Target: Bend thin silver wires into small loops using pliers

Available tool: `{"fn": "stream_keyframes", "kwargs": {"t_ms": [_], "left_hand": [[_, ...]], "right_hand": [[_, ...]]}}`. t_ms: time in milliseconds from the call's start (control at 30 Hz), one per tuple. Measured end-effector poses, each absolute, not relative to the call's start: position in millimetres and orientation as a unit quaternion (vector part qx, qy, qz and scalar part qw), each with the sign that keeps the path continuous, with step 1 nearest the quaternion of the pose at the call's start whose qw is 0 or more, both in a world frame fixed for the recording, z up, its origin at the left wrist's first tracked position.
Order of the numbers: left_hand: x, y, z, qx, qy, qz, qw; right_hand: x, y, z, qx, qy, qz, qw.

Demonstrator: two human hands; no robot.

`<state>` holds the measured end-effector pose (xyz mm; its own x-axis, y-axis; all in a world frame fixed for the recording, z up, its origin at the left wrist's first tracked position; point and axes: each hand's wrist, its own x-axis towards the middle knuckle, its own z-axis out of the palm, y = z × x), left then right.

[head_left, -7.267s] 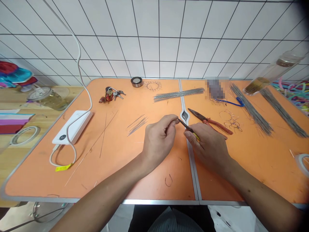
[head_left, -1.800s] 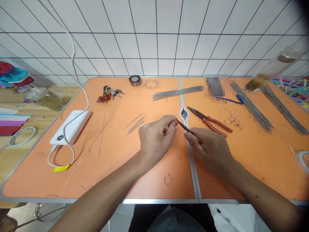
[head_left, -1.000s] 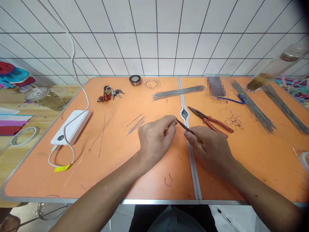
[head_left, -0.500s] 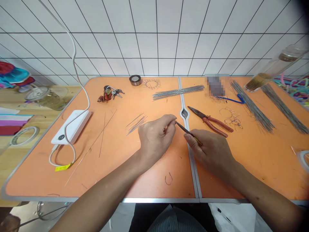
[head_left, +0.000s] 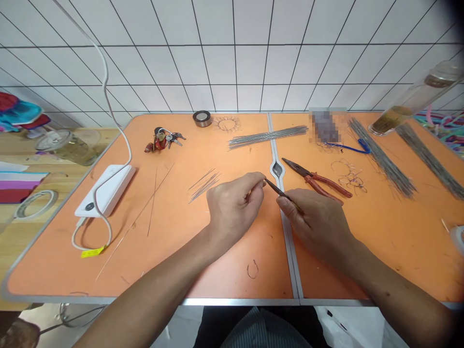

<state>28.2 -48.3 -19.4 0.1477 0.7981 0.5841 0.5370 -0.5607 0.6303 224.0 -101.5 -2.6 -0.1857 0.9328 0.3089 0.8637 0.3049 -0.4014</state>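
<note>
My left hand [head_left: 235, 200] is closed in a pinch over the middle of the orange table [head_left: 224, 270]; what its fingertips hold is too small to make out. In my right hand [head_left: 319, 217] is a slim dark pointed tool [head_left: 277, 189], gripped along its length. Its tip meets the left thumb and forefinger. Left of my hands lie several short cut wires [head_left: 205, 187]. Beyond them rests a bundle of straight wires [head_left: 268, 137]. Red-handled long-nose pliers [head_left: 315, 178] lie open just past my right hand. A small bent wire loop [head_left: 253, 269] sits near the front edge.
A white power bank [head_left: 105, 190] with a cable stands left, near keys [head_left: 165, 139] and a tape roll [head_left: 202, 118]. Wire rings [head_left: 350, 176] and more wire bundles [head_left: 384, 159] lie right. A glass bottle [head_left: 409, 101] leans at back right. A metal seam [head_left: 290, 256] crosses the table.
The tool in my right hand has turned slightly, and its tip stays at the left fingertips. Both hands hold nearly the same place; the view has shifted a little.
</note>
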Motion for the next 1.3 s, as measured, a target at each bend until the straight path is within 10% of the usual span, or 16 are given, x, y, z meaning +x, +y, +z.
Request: {"fn": "stream_keyframes", "kwargs": {"t_ms": [1300], "left_hand": [[27.3, -48.9, -15.7, 0.759, 0.454, 0.446, 0.14]], "right_hand": [[224.1, -105.4, 0.1, -0.597, -0.762, 0.077, 0.24]]}}
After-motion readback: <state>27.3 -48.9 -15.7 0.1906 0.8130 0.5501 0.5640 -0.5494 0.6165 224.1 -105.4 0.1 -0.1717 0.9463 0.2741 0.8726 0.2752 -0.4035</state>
